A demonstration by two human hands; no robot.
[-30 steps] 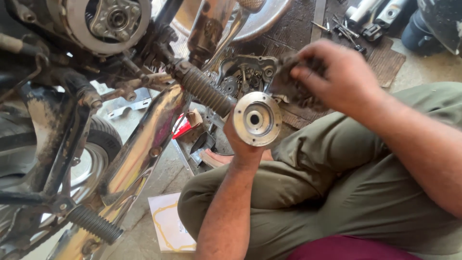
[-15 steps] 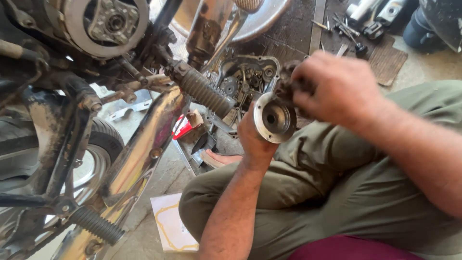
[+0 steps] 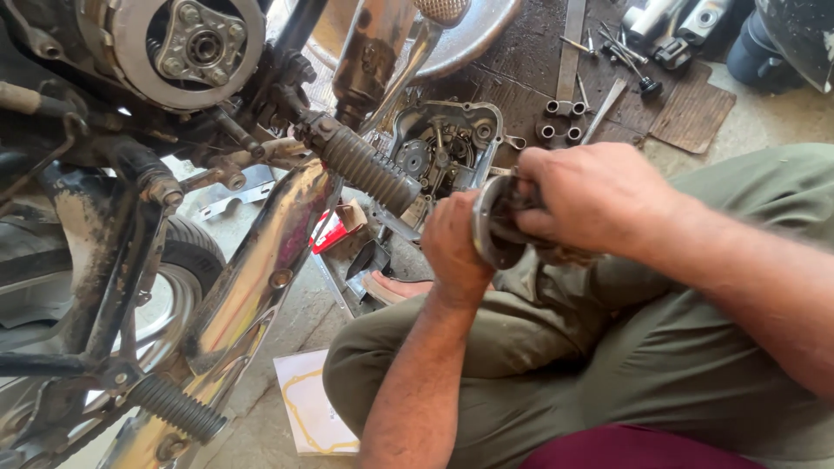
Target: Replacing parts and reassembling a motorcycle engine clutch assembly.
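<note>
While the left hand (image 3: 456, 247) grips the disc (image 3: 493, 227) edge-on, the right hand (image 3: 591, 198) closes over its far face.

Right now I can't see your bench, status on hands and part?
Both hands on round metal disc: left hand, right hand. Footpeg close by.

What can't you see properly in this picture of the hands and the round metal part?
- Head view: the round metal part is turned edge-on, so its face is hidden, and the right hand covers its back.
- The left hand hides its own fingertips behind the part.
- The motorcycle is cut off by the left and top edges.
- The small tools are too small to identify.
</note>
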